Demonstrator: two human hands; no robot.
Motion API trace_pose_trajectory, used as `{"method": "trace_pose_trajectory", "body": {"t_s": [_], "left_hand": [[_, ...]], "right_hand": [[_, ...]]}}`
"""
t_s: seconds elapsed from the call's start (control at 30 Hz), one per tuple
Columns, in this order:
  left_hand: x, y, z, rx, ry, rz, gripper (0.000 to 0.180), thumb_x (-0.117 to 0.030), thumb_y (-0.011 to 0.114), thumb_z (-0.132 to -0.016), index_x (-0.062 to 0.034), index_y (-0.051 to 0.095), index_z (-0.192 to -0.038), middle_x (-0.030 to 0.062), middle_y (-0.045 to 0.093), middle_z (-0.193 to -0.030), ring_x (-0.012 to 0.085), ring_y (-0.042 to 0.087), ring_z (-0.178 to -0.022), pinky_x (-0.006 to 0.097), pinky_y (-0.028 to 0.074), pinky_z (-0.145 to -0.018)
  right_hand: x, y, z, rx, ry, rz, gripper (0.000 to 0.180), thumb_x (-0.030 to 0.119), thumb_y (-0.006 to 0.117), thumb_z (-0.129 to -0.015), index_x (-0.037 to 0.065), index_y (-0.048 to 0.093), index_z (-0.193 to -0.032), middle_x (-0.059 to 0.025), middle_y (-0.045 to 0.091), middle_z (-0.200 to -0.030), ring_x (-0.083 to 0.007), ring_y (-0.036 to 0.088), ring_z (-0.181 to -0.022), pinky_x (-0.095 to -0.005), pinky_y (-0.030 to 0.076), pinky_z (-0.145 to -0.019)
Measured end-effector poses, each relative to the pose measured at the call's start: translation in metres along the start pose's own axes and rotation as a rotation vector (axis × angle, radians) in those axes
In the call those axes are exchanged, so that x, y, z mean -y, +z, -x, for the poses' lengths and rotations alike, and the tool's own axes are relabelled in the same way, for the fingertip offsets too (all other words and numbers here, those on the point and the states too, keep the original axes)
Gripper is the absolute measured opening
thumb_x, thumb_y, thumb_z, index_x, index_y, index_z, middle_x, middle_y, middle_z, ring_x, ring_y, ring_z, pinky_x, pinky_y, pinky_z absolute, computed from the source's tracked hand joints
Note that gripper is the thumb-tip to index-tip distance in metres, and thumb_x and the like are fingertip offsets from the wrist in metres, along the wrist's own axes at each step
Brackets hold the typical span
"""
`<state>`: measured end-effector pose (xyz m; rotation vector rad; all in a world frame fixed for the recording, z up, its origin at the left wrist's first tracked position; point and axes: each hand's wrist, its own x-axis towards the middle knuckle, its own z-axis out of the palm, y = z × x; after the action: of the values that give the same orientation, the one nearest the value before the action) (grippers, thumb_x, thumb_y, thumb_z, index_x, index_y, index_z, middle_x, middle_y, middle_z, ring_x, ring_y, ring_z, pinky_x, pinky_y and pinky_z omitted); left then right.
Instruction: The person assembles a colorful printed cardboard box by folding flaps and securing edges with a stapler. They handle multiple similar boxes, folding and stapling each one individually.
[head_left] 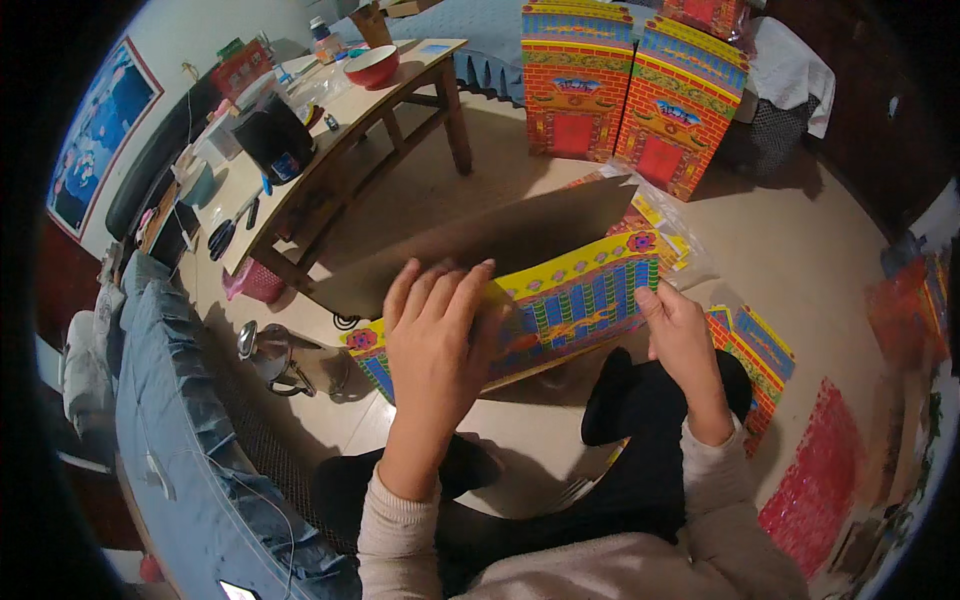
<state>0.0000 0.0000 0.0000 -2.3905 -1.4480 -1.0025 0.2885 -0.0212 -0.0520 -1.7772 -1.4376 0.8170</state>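
Observation:
A printed cardboard piece [590, 302] with a yellow top band and blue-and-green pattern stands in front of me, above my knees. A plain grey-brown cardboard flap [480, 235] rises behind it. My left hand [437, 345] lies over the yellow band toward its left part, fingers extended and slightly blurred at the tips. At the right end, my right hand [683, 328] grips the edge, thumb on the printed face and the other fingers mostly hidden. The lower side of the cardboard piece is partly covered by my hands.
Two tall printed cardboard houses [578, 90] stand at the back. Behind the flap lie clear plastic-wrapped printed sheets [665, 225]. A metal kettle [285, 360] is on the floor at left, near a wooden table [400, 100] and a blue-covered sofa [190, 470]. Red plastic [815, 490] lies at right.

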Motion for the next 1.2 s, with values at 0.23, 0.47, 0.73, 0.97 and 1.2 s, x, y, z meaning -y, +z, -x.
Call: {"method": "trace_pose_trajectory", "body": {"t_s": [0.23,0.47,0.73,0.97,1.2], "left_hand": [[0.006,0.023,0.006,0.124,-0.076,0.011,0.037,-0.024,0.073,-0.093,-0.0043,0.067,-0.124,0.0134,0.067,-0.102,0.0343,0.062,-0.099,0.046,0.044,-0.097],[0.014,0.024,-0.005,0.224,-0.026,0.044,0.04,-0.019,0.072,-0.092,-0.0087,0.066,-0.13,0.0122,0.067,-0.103,0.0333,0.063,-0.102,0.044,0.046,-0.095],[0.016,0.012,-0.001,0.261,-0.075,0.145,0.037,-0.01,0.07,-0.092,-0.0146,0.07,-0.129,0.0105,0.062,-0.09,0.033,0.061,-0.091,0.044,0.047,-0.088],[0.003,-0.001,-0.002,0.072,0.0,0.206,0.036,-0.003,0.069,-0.089,-0.012,0.072,-0.124,0.0084,0.059,-0.085,0.0295,0.058,-0.083,0.04,0.044,-0.078],[-0.011,-0.015,0.018,0.003,-0.096,0.212,0.039,0.001,0.07,-0.085,-0.0107,0.07,-0.122,0.0086,0.06,-0.085,0.0311,0.062,-0.082,0.041,0.044,-0.072]], "right_hand": [[-0.002,0.013,0.009,-0.117,-0.001,-0.413,0.042,0.024,0.055,-0.111,0.008,0.058,-0.15,-0.0061,0.074,-0.099,-0.0095,0.059,-0.054,-0.0283,0.05,-0.048],[0.013,0.021,0.014,-0.161,0.01,-0.111,0.042,0.018,0.055,-0.109,0.016,0.058,-0.151,-0.0119,0.073,-0.087,-0.0119,0.064,-0.056,-0.0322,0.053,-0.051],[0.021,0.013,0.015,-0.094,0.067,-0.039,0.047,0.014,0.05,-0.109,0.023,0.055,-0.155,-0.0091,0.066,-0.077,-0.0087,0.06,-0.052,-0.0282,0.052,-0.052],[0.021,0.019,0.017,-0.1,0.026,-0.153,0.049,0.01,0.047,-0.109,0.013,0.05,-0.158,-0.0062,0.071,-0.091,-0.0121,0.067,-0.056,-0.0241,0.05,-0.048],[-0.001,0.008,0.008,0.075,0.11,-0.722,0.054,0.008,0.057,-0.106,0.0,0.045,-0.158,-0.011,0.072,-0.122,-0.0132,0.069,-0.06,-0.0193,0.044,-0.044]]}}
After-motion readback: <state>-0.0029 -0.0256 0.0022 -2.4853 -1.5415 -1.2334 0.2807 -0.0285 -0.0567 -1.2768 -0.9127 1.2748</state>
